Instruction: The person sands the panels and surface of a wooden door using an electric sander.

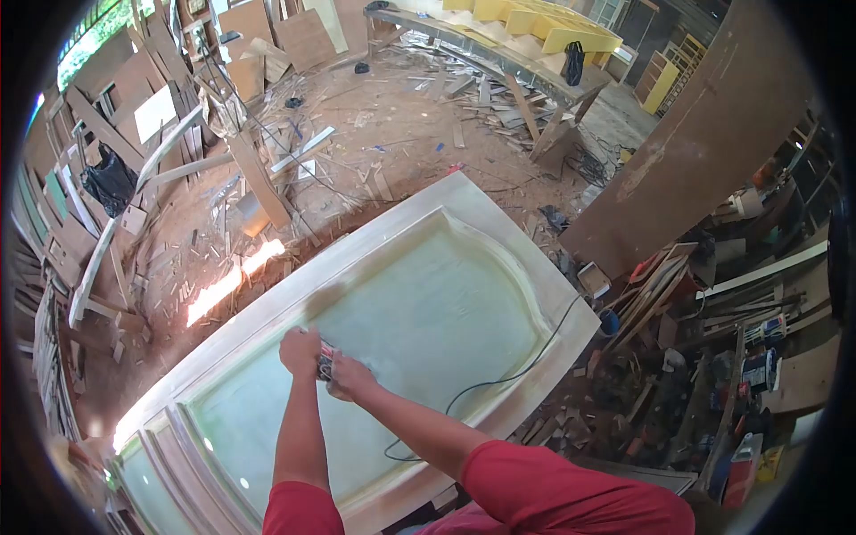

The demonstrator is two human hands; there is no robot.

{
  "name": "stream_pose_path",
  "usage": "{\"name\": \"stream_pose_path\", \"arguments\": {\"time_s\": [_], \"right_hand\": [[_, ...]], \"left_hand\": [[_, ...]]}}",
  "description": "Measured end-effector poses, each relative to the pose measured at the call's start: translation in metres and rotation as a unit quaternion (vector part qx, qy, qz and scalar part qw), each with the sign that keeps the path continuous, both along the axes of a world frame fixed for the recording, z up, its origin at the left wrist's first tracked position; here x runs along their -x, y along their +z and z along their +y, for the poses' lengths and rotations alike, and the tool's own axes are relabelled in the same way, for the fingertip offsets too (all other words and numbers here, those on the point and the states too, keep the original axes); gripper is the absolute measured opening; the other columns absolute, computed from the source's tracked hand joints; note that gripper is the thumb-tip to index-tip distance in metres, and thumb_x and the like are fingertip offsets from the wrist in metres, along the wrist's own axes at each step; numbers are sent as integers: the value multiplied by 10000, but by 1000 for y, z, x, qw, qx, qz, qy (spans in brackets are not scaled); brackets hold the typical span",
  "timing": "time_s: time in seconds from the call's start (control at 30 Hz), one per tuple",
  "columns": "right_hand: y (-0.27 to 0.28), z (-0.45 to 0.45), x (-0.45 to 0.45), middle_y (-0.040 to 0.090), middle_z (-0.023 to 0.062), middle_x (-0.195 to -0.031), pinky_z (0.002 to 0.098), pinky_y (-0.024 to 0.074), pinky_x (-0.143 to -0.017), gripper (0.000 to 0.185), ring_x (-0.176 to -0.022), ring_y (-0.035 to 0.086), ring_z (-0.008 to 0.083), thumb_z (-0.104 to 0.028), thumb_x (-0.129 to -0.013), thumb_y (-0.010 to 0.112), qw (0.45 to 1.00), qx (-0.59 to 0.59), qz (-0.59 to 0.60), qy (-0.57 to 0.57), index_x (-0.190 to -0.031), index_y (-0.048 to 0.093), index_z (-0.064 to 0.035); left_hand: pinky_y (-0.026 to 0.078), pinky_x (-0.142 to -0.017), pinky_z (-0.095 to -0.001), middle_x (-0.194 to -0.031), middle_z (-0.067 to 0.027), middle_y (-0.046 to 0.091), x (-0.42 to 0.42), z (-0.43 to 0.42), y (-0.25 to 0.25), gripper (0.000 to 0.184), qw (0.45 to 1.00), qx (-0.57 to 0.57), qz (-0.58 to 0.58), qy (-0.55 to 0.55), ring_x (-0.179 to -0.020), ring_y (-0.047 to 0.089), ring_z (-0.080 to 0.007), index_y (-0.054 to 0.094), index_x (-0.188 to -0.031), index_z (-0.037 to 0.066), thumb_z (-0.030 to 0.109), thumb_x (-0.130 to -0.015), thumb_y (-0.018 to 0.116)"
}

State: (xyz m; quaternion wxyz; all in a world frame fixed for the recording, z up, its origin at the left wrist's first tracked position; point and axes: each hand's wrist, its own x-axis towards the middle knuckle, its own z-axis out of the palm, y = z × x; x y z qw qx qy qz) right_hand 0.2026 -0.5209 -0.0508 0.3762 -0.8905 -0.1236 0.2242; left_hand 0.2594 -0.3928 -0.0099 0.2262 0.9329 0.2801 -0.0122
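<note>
A large panelled door (pixel 526 415) lies flat below me, with a raised moulding around its pale greenish panel (pixel 419 294). Over the left part of this panel, both my hands are closed on a small dark and red power sander (pixel 326 360). My left hand (pixel 300 351) wraps its far left side, and my right hand (pixel 353 378) grips the near right side. Most of the sander's body is hidden by my fingers. A dark power cord (pixel 486 384) trails across the panel and over the door's right edge.
Wood scraps and shavings litter the dirt floor (pixel 401 125). Boards (pixel 116 134) lean at the left behind a wooden rail. A workbench (pixel 464 45) with yellow pieces stands at the back. On the right are a wide brown board (pixel 687 143) and cluttered shelves (pixel 740 383).
</note>
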Motion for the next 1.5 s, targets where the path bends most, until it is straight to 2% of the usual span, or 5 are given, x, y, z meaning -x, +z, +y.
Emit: {"name": "stream_pose_path", "arguments": {"time_s": [0.3, 0.37, 0.5, 1.23, 1.5], "right_hand": [[-4, -90, 137, 749, 271, -1202, 578, 607, -919, 769, -1068, 729, 489, -213, -844, 737, 994, 84, 22, 59, -1516, 451, 27], [12, -111, 168, 734, 296, -1198, 573, 601, -929, 567, -1108, 725, 485, -171, -878, 685, 995, 44, 88, 10, -1398, 541, 3], [48, -120, 195, 749, 323, -1110, 593, 596, -921, 559, -1052, 736, 514, -169, -853, 735, 989, 61, 134, -33, -1330, 540, 50], [14, 15, -37, 717, 332, -1235, 559, 575, -1000, 441, -1137, 720, 494, -104, -944, 605, 995, -32, 49, -83, -1335, 534, 87], [12, -6, 5, 656, 319, -1356, 526, 568, -1027, 818, -1217, 673, 487, -356, -906, 825, 996, -51, 15, -66, -1455, 414, 90]], "left_hand": [[609, -897, -543, -986, -232, 803, 133, -54, 2, 450, 989, 30, 101, -101, -958, 778, -456, 847, -960, 82, 480, -850, 668], [611, -880, -542, -971, -229, 800, 163, -74, 3, 430, 990, 49, 105, -81, -933, 775, -463, 845, -961, 88, 455, -821, 673], [612, -860, -538, -939, -223, 797, 187, -100, 8, 406, 993, 68, 87, -36, -907, 773, -463, 846, -936, 98, 448, -829, 670], [586, -812, -551, -851, -285, 749, -58, 27, -18, 457, 998, 32, -23, -43, -818, 749, -481, 810, -828, 40, 459, -903, 647], [589, -865, -546, -930, -281, 766, -21, 12, -22, 460, 998, 25, -16, -53, -911, 757, -481, 815, -892, 45, 461, -931, 622]]}}
